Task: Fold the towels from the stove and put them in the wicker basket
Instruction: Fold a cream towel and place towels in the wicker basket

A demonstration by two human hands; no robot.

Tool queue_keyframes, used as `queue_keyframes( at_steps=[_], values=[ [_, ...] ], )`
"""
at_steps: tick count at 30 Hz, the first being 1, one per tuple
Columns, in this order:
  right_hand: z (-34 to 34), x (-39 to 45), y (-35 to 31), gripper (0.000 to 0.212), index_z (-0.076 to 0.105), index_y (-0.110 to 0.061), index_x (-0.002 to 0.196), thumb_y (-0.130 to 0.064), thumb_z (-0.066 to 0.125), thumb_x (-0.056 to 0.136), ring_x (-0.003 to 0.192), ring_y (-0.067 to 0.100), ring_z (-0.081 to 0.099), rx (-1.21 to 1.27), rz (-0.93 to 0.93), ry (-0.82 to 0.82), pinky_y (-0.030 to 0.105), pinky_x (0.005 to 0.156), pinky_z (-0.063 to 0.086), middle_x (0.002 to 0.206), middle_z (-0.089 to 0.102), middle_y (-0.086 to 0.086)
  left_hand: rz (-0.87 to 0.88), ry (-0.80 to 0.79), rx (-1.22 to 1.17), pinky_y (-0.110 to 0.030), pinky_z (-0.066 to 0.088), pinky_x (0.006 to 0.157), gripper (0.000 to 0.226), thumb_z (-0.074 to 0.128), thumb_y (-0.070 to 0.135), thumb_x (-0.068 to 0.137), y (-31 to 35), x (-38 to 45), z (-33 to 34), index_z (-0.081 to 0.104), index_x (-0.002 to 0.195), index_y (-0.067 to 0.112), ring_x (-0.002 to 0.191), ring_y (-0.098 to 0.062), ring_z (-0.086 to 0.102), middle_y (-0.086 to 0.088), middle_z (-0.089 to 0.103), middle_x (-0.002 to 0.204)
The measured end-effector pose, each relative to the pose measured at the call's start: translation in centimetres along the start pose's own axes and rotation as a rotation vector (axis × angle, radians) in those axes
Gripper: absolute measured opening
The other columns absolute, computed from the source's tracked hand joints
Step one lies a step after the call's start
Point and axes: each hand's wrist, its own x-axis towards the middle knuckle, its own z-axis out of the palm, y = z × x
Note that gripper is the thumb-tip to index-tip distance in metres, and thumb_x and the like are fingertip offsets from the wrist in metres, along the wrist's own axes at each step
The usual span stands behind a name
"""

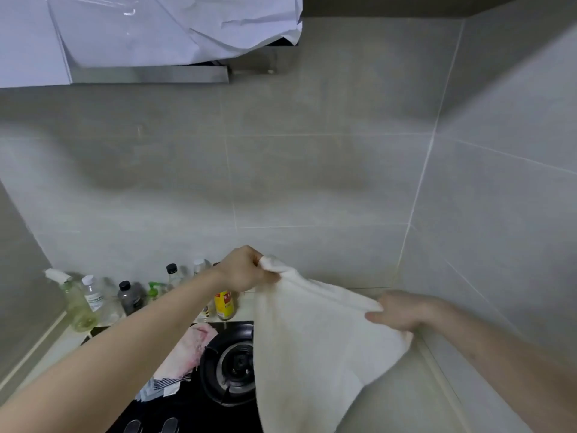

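A white towel [315, 345] hangs in the air above the black stove [231, 367], spread between both hands. My left hand [246, 270] grips its upper left corner, held high. My right hand [402, 310] pinches the other upper corner, lower and to the right. The cloth drapes down past the bottom edge of the view and hides the right part of the stove. A pink towel [187, 348] lies crumpled on the stove's left side, over a striped blue-grey towel [162, 385]. No wicker basket is in view.
Several bottles [93, 295] and a yellow-labelled jar [224, 304] stand along the tiled back wall behind the stove. A range hood [150, 73] wrapped in white paper hangs at upper left. Pale countertop [406, 401] runs to the right, against the side wall.
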Motion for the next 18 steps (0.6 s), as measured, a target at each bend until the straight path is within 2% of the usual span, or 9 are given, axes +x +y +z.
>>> queue_keyframes(
  at_steps=[1, 3, 5, 6, 8, 10, 12, 14, 18],
  values=[
    [-0.8, 0.6, 0.6, 0.049, 0.066, -0.010, 0.117, -0.053, 0.049, 0.100, 0.096, 0.029, 0.072, 0.039, 0.019, 0.028, 0.032, 0.075, 0.056, 0.111, 0.072, 0.012, -0.020, 0.037, 0.003, -0.020, 0.042, 0.056, 0.026, 0.082, 0.037, 0.083, -0.1, 0.7, 0.1, 0.073, 0.067, 0.018, 0.054, -0.003, 0.051, 0.015, 0.055, 0.055],
    [-3.1, 1.6, 1.5, 0.037, 0.063, -0.005, 0.104, -0.039, 0.048, 0.105, 0.071, 0.032, 0.074, 0.236, 0.033, 0.091, 0.031, 0.055, 0.053, 0.089, 0.071, 0.018, -0.051, 0.114, -0.066, -0.018, 0.041, 0.052, 0.025, 0.081, 0.036, 0.085, 0.6, 2.1, -0.3, 0.073, 0.068, 0.020, 0.057, -0.005, 0.052, 0.017, 0.056, 0.055],
    [-6.5, 2.1, 1.7, 0.025, 0.060, -0.006, 0.096, -0.027, 0.049, 0.106, 0.059, 0.032, 0.073, 0.391, 0.022, 0.268, 0.035, 0.050, 0.056, 0.078, 0.072, 0.018, -0.067, 0.189, -0.235, -0.017, 0.044, 0.047, 0.022, 0.079, 0.032, 0.089, 2.6, 3.6, -1.5, 0.072, 0.073, 0.018, 0.055, -0.010, 0.057, 0.007, 0.064, 0.061],
    [-8.6, 2.2, 1.6, 0.021, 0.061, -0.006, 0.095, -0.022, 0.051, 0.104, 0.059, 0.033, 0.074, 0.419, 0.003, 0.400, 0.038, 0.052, 0.058, 0.077, 0.073, 0.019, -0.078, 0.233, -0.350, -0.020, 0.050, 0.047, 0.021, 0.078, 0.028, 0.090, 3.9, 4.2, -2.3, 0.071, 0.078, 0.014, 0.054, -0.013, 0.062, -0.002, 0.068, 0.070],
    [-13.2, 1.9, 1.0, 0.016, 0.066, -0.008, 0.086, -0.014, 0.056, 0.097, 0.064, 0.033, 0.073, 0.432, -0.036, 0.672, 0.038, 0.059, 0.059, 0.078, 0.075, 0.018, -0.081, 0.340, -0.572, -0.024, 0.061, 0.058, 0.014, 0.077, 0.016, 0.091, 6.9, 5.4, -4.4, 0.070, 0.087, 0.004, 0.059, -0.018, 0.070, -0.014, 0.071, 0.083],
    [-17.7, 1.1, 0.4, 0.016, 0.067, -0.010, 0.078, -0.011, 0.057, 0.090, 0.075, 0.032, 0.072, 0.468, -0.078, 0.911, 0.038, 0.070, 0.059, 0.083, 0.075, 0.017, 0.004, 0.442, -0.683, -0.025, 0.063, 0.066, 0.007, 0.076, 0.005, 0.089, 9.5, 6.4, -6.7, 0.070, 0.090, 0.003, 0.066, -0.019, 0.072, -0.017, 0.072, 0.090],
    [-21.4, -0.2, -0.1, 0.017, 0.071, -0.013, 0.087, -0.009, 0.055, 0.088, 0.088, 0.032, 0.071, 0.538, -0.128, 1.081, 0.035, 0.079, 0.056, 0.091, 0.075, 0.015, 0.099, 0.535, -0.677, -0.028, 0.063, 0.076, 0.009, 0.075, 0.007, 0.091, 11.7, 6.8, -8.8, 0.070, 0.088, 0.014, 0.075, -0.018, 0.073, -0.011, 0.073, 0.098],
    [-24.0, -1.8, -0.7, 0.023, 0.074, -0.013, 0.099, -0.007, 0.054, 0.088, 0.097, 0.029, 0.068, 0.583, -0.190, 1.220, 0.028, 0.080, 0.048, 0.101, 0.075, 0.013, 0.158, 0.633, -0.625, -0.034, 0.061, 0.087, 0.013, 0.076, 0.015, 0.091, 13.4, 6.6, -10.5, 0.071, 0.085, 0.025, 0.084, -0.018, 0.074, -0.001, 0.075, 0.094],
    [-26.6, -4.9, -1.1, 0.030, 0.074, -0.015, 0.103, -0.008, 0.051, 0.086, 0.107, 0.031, 0.064, 0.538, -0.264, 1.400, 0.028, 0.092, 0.044, 0.106, 0.075, 0.009, 0.259, 0.700, -0.651, -0.036, 0.060, 0.095, 0.010, 0.084, 0.030, 0.074, 15.5, 4.8, -12.6, 0.076, 0.081, 0.030, 0.096, -0.016, 0.075, 0.007, 0.078, 0.092]
  ],
)
